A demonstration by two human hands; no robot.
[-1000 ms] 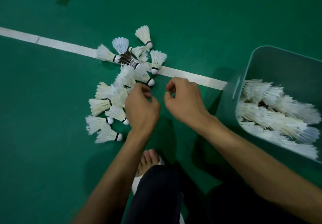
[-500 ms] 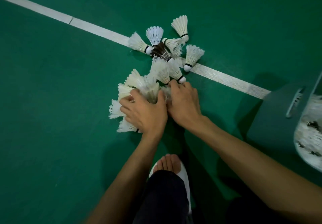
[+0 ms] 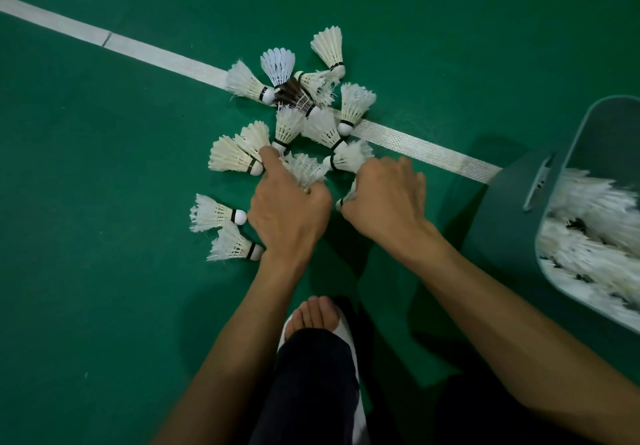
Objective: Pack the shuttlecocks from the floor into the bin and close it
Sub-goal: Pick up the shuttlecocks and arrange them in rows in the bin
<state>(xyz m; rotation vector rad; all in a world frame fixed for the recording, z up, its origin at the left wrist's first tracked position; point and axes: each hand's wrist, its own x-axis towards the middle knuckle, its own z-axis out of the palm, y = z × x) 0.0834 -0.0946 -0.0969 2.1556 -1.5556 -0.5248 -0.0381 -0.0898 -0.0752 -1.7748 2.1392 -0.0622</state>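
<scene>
Several white feather shuttlecocks point(image 3: 304, 108) lie scattered on the green floor across a white line. My left hand point(image 3: 289, 209) is closed around a bunch of shuttlecocks point(image 3: 304, 171), its index finger stretched toward another shuttlecock point(image 3: 232, 159). My right hand point(image 3: 384, 198) grips a shuttlecock point(image 3: 348, 197) whose cork end pokes out at its left side. Two more shuttlecocks point(image 3: 221, 233) lie to the left of my left wrist. The grey-green bin point(image 3: 502, 223) stands at the right, holding many shuttlecocks point(image 3: 595, 233). No lid is in view.
A white court line point(image 3: 149, 55) runs diagonally across the green floor. My bare foot in a white slipper point(image 3: 317, 313) and a dark trouser leg are at bottom centre. Bare floor stretches to the left and the far side.
Both hands dropped onto the pile and closed on shuttlecocks. Some shuttlecocks on the left have been gathered up. The view has shifted left, pushing the bin toward the right edge.
</scene>
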